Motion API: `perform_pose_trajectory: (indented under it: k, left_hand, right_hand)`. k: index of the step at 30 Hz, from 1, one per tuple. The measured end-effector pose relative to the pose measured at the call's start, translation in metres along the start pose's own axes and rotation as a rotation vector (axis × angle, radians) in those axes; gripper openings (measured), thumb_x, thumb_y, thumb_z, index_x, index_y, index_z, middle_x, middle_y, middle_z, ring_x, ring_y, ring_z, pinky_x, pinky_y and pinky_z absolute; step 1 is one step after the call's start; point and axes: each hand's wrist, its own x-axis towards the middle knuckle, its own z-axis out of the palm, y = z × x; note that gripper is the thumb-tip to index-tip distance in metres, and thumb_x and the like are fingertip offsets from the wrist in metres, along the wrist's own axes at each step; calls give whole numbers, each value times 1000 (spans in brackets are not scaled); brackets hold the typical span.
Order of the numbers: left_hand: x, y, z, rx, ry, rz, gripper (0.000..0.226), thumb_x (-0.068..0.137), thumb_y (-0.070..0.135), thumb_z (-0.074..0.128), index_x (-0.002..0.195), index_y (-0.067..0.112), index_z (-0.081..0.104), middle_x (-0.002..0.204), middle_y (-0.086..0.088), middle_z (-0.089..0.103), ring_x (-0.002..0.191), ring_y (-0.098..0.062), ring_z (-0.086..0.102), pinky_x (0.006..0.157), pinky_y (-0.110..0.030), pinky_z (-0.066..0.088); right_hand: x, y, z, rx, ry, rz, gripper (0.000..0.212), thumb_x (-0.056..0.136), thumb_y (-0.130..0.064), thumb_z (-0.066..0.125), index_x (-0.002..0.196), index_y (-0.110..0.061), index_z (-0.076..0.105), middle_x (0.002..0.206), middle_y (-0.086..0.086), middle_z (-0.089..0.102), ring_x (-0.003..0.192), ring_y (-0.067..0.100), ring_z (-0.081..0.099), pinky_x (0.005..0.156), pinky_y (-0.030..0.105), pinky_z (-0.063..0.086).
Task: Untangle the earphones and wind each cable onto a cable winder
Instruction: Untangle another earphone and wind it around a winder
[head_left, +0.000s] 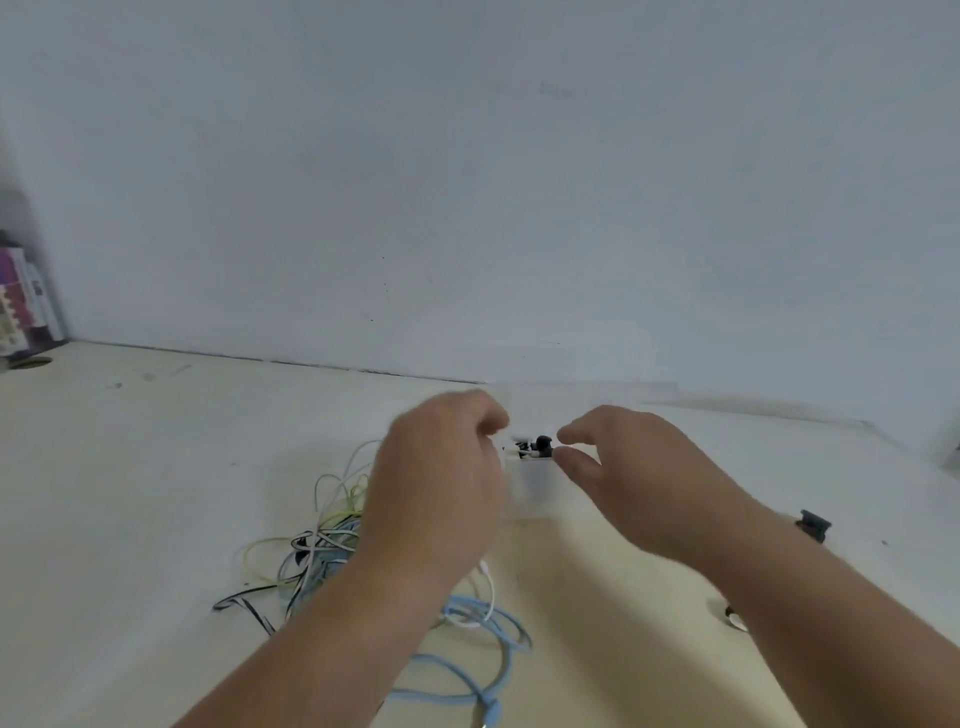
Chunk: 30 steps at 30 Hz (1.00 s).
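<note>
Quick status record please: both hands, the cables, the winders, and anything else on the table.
left hand: over the cables, fingers curled; grip hidden
right hand: thumb and finger apart, tips beside the small pieces
small pieces: black and white, blurred, at the top of the pale box, between the hands
cables: one tangled heap on the table; yellow-green, white, black-and-white, blue
black part: alone on the table, by the right forearm

2 hands (441, 483) (639, 467), 1 cable tangle (332, 551), 1 clear box (530, 493), 2 small blk pieces (543, 445) (814, 526).
</note>
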Motion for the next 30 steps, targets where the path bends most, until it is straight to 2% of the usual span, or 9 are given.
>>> perform_pose_trajectory:
  k: [2,4,8,11,13,16,21,25,30]
  left_hand:
    - [8,-1,-12,11,89,-51,33,88,-2,52,93,24,73,91,10,72,90,-13,66,82,-32,53]
    - [16,-8,-22,115,66,-115,33,89,1,51,100,25,71,100,9,71,97,-16,64,86,-35,52]
    - [27,-33,-28,388,-347,-227,40,97,42,55,130,21,59,128,3,63,117,-20,58,99,-36,46]
    - [25,-38,-24,371,-495,-230,37,92,42,64,124,23,62,115,7,65,105,-14,61,92,-32,49]
    - [23,-40,-17,373,-462,-156,23,92,32,66,114,26,68,102,11,66,92,-10,62,81,-28,48]
    - [22,-39,-12,323,-384,-110,9,93,24,65,97,29,71,89,15,66,79,-1,59,66,-19,41]
    - [32,-51,-19,338,-282,-194,25,98,26,54,79,26,70,67,9,63,65,-12,59,62,-29,43]
    - [38,-57,-35,424,-102,-296,43,93,52,57,69,18,67,68,3,64,68,-18,59,66,-32,45]
    - [38,-57,-47,573,-42,-383,21,80,42,77,81,27,62,75,8,59,77,-22,57,64,-29,38]
  right_hand:
    - [-20,-8,7,97,164,1,20,97,-31,51,98,-27,71,98,-11,66,89,11,62,80,30,50]
    - [-30,-11,22,293,114,35,16,91,-26,57,87,-26,73,81,-10,69,69,2,61,64,19,49]
    - [-37,-6,54,563,-101,-9,9,91,-32,65,90,-26,71,71,-7,67,60,-1,53,66,23,48]
    - [-35,-11,67,510,-96,-25,22,93,-43,60,103,-26,69,75,-11,64,69,0,56,70,22,45]
    - [-34,-26,72,396,-86,-39,25,90,-50,59,99,-29,69,82,-8,66,77,9,60,72,28,47]
    - [-35,-40,76,357,-49,-98,15,88,-35,61,80,-23,65,79,-3,66,77,16,61,71,32,48]
    - [-38,-3,48,1071,-86,86,24,94,-14,62,71,-12,67,64,1,66,60,12,60,61,23,47]
    - [-37,9,22,1583,-74,114,17,86,-14,57,70,-10,61,65,12,60,57,23,56,59,30,46]
    - [-38,14,12,1883,-163,82,13,83,-18,57,74,-9,56,61,4,33,53,19,33,63,33,47]
